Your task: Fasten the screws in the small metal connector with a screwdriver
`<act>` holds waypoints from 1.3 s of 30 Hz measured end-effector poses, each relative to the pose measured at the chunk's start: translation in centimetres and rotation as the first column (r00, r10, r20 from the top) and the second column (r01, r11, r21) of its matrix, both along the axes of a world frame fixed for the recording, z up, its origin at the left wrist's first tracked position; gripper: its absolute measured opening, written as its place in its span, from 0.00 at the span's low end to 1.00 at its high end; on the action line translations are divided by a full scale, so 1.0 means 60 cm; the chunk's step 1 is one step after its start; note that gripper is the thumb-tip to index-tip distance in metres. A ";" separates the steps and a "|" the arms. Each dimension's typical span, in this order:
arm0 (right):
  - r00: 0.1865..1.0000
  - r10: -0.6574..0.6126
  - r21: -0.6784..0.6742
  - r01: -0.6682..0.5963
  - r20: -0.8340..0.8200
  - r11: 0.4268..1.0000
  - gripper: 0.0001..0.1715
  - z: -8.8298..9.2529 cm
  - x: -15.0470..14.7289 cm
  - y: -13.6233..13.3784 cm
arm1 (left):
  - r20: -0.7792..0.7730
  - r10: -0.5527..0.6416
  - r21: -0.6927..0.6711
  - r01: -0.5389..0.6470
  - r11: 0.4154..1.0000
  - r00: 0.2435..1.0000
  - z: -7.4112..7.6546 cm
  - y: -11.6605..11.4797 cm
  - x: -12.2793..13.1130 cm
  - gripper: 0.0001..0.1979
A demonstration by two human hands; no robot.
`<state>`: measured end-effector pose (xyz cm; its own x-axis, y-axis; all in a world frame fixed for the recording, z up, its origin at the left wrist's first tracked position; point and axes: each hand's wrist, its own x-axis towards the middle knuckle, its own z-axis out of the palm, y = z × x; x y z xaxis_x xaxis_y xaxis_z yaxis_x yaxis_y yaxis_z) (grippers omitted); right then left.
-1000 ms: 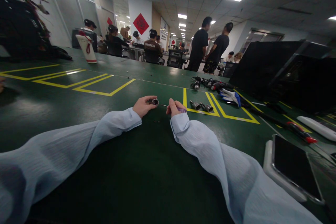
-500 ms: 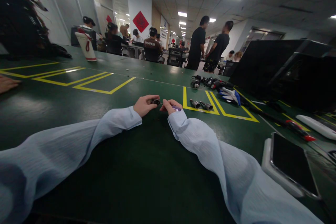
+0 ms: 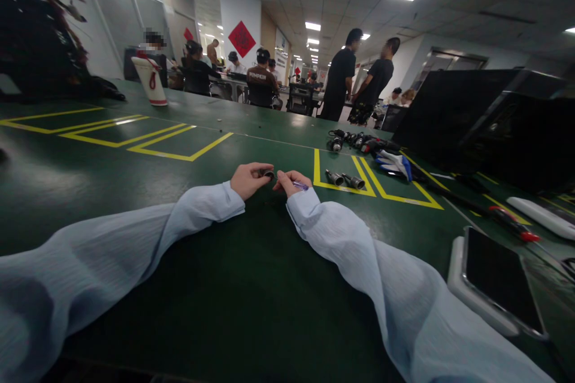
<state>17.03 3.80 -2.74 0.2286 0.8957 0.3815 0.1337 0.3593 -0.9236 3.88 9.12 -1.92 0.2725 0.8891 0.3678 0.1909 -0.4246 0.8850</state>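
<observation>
Between the thumb and fingers of my left hand (image 3: 246, 181) is a dark round metal connector (image 3: 266, 173), its round end turned toward my other hand. My right hand (image 3: 291, 182) is closed around a small screwdriver with a clear purple handle (image 3: 300, 185). The handle sticks out behind the fingers, and the tip is too small to make out near the connector. Both hands are just above the green table (image 3: 251, 287), close together. To the right, two similar metal connectors (image 3: 334, 178) lie on their sides inside a yellow taped box.
Cables with metal ends (image 3: 336, 142) and a blue-white glove (image 3: 394, 164) lie at the back right. A phone (image 3: 503, 278) rests on a white block at right, near a red-tipped tool (image 3: 512, 222). A white cup (image 3: 150, 81) stands back left. People sit and stand beyond.
The connector in my left hand has tilted slightly, and my hands have barely shifted. Another person's hand at the left edge has mostly gone out of view.
</observation>
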 end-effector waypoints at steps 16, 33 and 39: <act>0.997 -0.005 0.007 0.005 0.076 1.000 0.18 -0.005 0.003 -0.001 | -0.020 0.070 -0.040 -0.071 0.997 0.997 0.005 -0.005 0.000 0.18; 0.997 0.072 0.001 -0.072 -0.004 0.997 0.18 -0.007 0.002 0.001 | 0.228 0.043 -0.275 0.022 0.961 0.973 -0.004 0.004 0.006 0.18; 0.998 0.056 -0.016 -0.055 0.039 0.998 0.18 -0.011 0.005 0.006 | 0.213 0.009 -0.258 0.047 0.965 0.977 -0.004 -0.001 0.006 0.18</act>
<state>17.34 4.15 -3.40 0.1638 0.9121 0.3758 0.1500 0.3535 -0.9233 4.24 9.03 -2.19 0.2316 0.9569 0.1753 -0.0172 -0.1762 0.9842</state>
